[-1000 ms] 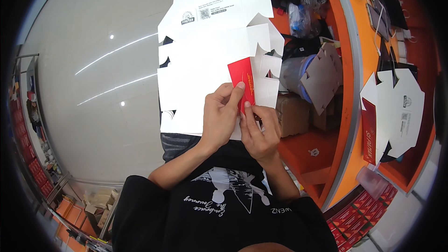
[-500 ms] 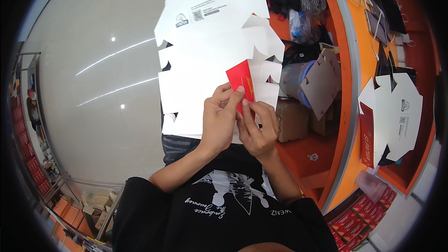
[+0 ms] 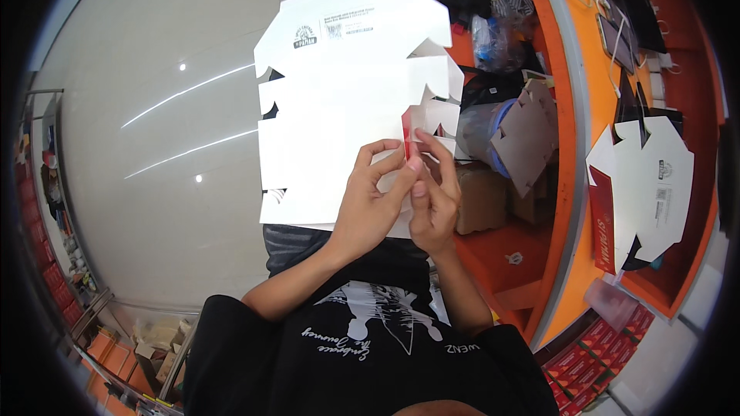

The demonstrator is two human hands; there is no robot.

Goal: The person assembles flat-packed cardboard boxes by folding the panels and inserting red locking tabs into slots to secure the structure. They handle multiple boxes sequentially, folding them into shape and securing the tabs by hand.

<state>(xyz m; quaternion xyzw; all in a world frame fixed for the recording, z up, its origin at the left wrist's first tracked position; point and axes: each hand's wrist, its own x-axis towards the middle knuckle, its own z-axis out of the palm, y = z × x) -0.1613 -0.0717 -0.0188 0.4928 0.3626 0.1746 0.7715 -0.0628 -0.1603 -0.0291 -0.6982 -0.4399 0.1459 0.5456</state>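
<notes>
A white flat cardboard box blank (image 3: pixel 331 123) with notched edges lies over my lap, with small grey print near its far end. At its right side, a flap with a red face (image 3: pixel 408 129) stands up, seen nearly edge-on. My left hand (image 3: pixel 371 204) pinches the flap's near end between thumb and fingers. From the other side my right hand (image 3: pixel 435 204) presses on the same flap with fingertips and thumb. The fingers hide the flap's lower part. Another edge shows under the blank, but I cannot tell how many sheets lie there.
On the orange counter (image 3: pixel 574 262) at right lies another white blank (image 3: pixel 655 192) with a red flap. A grey bin with a blue rim (image 3: pixel 505 139) stands below, a cardboard piece (image 3: pixel 528 139) over it. Cartons (image 3: pixel 482 200), bags, cables and red boxes (image 3: pixel 586 362) are nearby.
The red flap has swung up from leaning over the white side to nearly upright, showing less red. My right fingers have spread along it. The blank has shifted slightly toward me.
</notes>
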